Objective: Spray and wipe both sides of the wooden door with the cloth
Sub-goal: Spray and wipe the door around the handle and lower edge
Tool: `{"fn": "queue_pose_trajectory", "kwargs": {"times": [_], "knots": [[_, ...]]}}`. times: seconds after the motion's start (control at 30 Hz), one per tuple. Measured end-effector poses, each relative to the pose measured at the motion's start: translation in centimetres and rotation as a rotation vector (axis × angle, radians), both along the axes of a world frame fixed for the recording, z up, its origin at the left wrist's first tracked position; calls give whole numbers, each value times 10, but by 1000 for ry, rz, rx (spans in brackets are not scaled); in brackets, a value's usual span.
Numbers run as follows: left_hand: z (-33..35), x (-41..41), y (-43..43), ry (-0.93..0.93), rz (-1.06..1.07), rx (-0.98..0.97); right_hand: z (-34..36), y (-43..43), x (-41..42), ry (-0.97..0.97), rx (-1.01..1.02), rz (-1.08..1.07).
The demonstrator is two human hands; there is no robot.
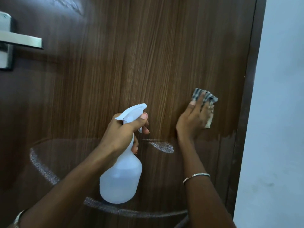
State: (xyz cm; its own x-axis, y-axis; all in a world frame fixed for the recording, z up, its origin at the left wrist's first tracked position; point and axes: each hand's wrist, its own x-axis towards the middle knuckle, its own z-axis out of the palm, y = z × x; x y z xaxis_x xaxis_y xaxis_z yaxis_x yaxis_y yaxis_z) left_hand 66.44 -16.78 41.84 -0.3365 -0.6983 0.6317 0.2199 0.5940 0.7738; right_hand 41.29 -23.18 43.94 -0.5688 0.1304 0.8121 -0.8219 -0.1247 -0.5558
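Nearest the lens, left forearm (69, 183) rising from the bottom-left corner, left hand (121, 132) at its end, grip clamped round the neck of the white spray bottle (120, 180), fingers curled at the trigger, nozzle turned toward the wooden door (131, 55). Farther off and to the right, right hand (190, 119) with fingers stretched flat, grip apart and nothing pinched, pressing the folded checked cloth (207, 97) against the door's face near its right edge, just short of the pale wall (279, 96). Lower down, misted spray marks (162, 146) on the wood, not yet wiped; ragged damp edge just under the right hand. Probably mid-wipe on this face, lower part pending, other face out of view. Possible trouble from here: cloth sliding out from under the flat fingers, kept in place by pressure alone; mist running into drips or drying to streaks if left waiting; stray spray landing on the wall, with the work so close to the edge; bottle base knocking the wood during a reach. Count: two hands, one bottle, one cloth, one door, one metal door handle (21, 40) far left, three misted marks, two bangles (196, 176) — one per wrist, the left one barely showing at the bottom-left corner.
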Motion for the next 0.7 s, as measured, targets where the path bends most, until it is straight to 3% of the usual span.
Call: {"fn": "queue_pose_trajectory", "kwargs": {"times": [0.13, 0.23, 0.33, 0.53, 0.7], "knots": [[2, -13, 0, 40, -22, 5, -42, -10, 60, 437, 88, -34], [1, -23, -1, 53, -38, 20, -58, -3, 31, 637, 127, -17], [-2, -30, -3, 40, -48, 28, -59, 8, -23, 552, 151, -39], [-11, -40, -7, -2, -86, 34, -62, 29, -142, 129, 120, -29], [-18, -48, -5, -13, -123, 53, -52, 44, -179, -80, 166, 57]]}}
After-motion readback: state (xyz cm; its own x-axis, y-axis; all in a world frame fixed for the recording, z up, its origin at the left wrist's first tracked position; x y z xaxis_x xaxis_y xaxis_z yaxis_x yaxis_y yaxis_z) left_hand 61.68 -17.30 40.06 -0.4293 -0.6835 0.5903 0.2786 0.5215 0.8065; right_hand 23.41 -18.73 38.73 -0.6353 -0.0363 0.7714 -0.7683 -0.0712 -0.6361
